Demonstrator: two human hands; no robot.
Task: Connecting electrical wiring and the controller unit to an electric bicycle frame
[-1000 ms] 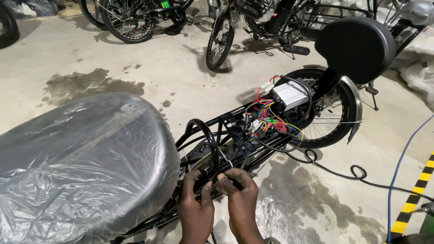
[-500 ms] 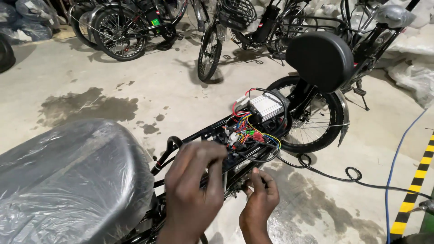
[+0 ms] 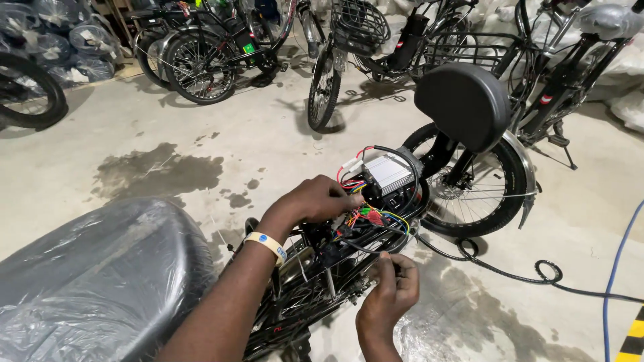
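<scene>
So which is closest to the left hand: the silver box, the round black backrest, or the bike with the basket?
From the left hand in the head view:
1. Silver box, just to its right amid the wires.
2. Round black backrest, farther right, above the rear wheel.
3. Bike with the basket, far back.

You are working with both arms bare, wearing no sleeves and no gloves. Your left hand (image 3: 315, 201) is showing its back, knuckles and fingers uncovered. Just behind it, you are wearing a pale yellow wristband (image 3: 266, 245) with a small blue round mark, sitting snug around the wrist. Your right hand (image 3: 391, 295), well apart from the wristband, is wearing nothing: no ring, no watch, no band.
</scene>
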